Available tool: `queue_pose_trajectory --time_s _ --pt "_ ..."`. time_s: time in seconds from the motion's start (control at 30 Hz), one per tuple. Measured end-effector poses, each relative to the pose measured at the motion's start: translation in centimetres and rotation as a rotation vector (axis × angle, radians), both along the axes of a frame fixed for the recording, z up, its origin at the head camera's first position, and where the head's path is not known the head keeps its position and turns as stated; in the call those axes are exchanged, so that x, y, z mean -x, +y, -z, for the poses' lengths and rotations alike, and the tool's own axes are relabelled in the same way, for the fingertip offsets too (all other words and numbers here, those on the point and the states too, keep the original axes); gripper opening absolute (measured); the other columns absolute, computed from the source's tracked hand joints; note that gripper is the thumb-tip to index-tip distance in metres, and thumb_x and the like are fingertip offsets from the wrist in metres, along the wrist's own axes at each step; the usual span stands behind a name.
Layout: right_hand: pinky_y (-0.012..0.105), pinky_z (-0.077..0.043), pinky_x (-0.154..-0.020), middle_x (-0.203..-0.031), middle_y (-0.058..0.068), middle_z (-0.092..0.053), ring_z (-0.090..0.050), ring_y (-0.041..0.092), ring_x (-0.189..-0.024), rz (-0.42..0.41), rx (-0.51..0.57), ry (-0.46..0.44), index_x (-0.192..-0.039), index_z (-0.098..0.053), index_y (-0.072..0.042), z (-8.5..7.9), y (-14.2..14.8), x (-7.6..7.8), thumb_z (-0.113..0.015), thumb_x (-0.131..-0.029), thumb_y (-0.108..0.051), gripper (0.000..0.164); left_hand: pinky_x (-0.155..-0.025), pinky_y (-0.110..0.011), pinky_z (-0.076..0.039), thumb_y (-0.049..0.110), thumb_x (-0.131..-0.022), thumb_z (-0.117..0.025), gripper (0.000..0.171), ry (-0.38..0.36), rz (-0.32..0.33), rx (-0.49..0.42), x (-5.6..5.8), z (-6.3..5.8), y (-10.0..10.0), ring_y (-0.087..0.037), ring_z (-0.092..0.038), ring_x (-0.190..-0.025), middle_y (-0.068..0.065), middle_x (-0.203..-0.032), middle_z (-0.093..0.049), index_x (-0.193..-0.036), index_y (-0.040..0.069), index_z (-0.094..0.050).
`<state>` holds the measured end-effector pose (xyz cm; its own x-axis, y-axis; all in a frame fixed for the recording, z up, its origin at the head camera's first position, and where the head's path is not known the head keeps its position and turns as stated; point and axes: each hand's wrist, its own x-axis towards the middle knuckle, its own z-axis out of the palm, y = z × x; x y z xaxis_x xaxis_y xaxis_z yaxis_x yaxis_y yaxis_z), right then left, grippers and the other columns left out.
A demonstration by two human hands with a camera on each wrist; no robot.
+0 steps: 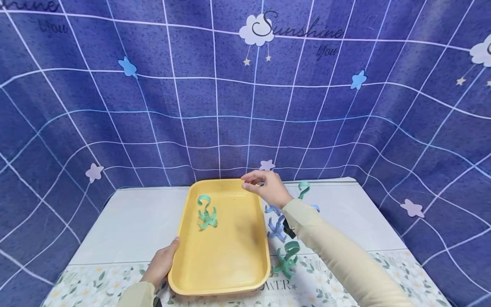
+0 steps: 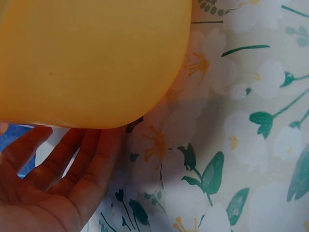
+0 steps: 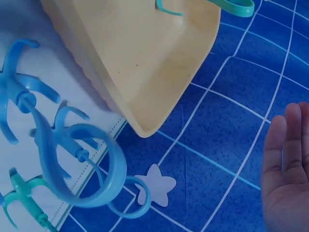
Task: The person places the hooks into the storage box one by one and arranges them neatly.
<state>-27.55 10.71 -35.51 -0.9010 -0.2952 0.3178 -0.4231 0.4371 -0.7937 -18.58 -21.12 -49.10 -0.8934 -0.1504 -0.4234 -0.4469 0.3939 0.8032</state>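
Your right hand (image 1: pixel 268 187) is up by the far right corner of the yellow tray (image 1: pixel 234 260), thumb and fingertips apart and empty, with one green hook (image 1: pixel 207 219) lying inside. Left hand's (image 1: pixel 161 262) fingers are spread against its side, tips hidden. Careful, dipping that right sleeve (image 1: pixel 337 247) could easily snag the blue hooks (image 1: pixel 277 229) alongside.

1 green hook (image 1: pixel 207 218) lies in the yellow tray (image 1: pixel 220 260).
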Motion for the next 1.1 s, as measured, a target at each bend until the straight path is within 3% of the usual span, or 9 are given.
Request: queue_pose_trajectory --time_s 0.43,0.8,1.1 --pt "0.037 -0.058 -0.080 -0.098 0.002 -0.075 -0.070 0.018 -0.092 -0.007 0.016 -0.013 -0.113 -0.076 -0.009 -0.6 3.0 -1.3 -0.077 -0.094 -0.016 0.020 -0.069 -0.032 -0.060 0.064 -0.106 -0.024 0.087 -0.022 -0.023 -0.011 0.0 0.0 0.1 -0.016 -0.068 -0.076 -0.011 -0.097 -0.070 -0.144 -0.012 -0.042" --pt "0.030 -0.060 -0.078 -0.098 0.002 -0.074 -0.069 0.019 -0.090 -0.017 0.019 -0.013 -0.113 -0.075 -0.009 0.2 6.6 -3.0 -0.075 -0.095 -0.017 0.020 -0.068 -0.032 -0.060 0.061 -0.107 -0.025 0.084 -0.026 -0.034 -0.005 0.2 0.0 0.2 -0.015 -0.068 -0.074 -0.011 -0.095 -0.070 -0.143 -0.013 -0.043" --pt "0.029 -0.060 -0.080 -0.110 0.009 -0.074 -0.068 0.018 -0.096 -0.005 0.029 -0.041 -0.116 -0.075 -0.007 1.4 9.0 -4.4 -0.075 -0.095 -0.018 0.023 -0.068 -0.032 -0.060 0.060 -0.108 -0.025 0.083 -0.020 -0.028 -0.011 0.2 0.0 0.3 -0.016 -0.067 -0.075 -0.012 -0.096 -0.069 -0.143 -0.013 -0.042"
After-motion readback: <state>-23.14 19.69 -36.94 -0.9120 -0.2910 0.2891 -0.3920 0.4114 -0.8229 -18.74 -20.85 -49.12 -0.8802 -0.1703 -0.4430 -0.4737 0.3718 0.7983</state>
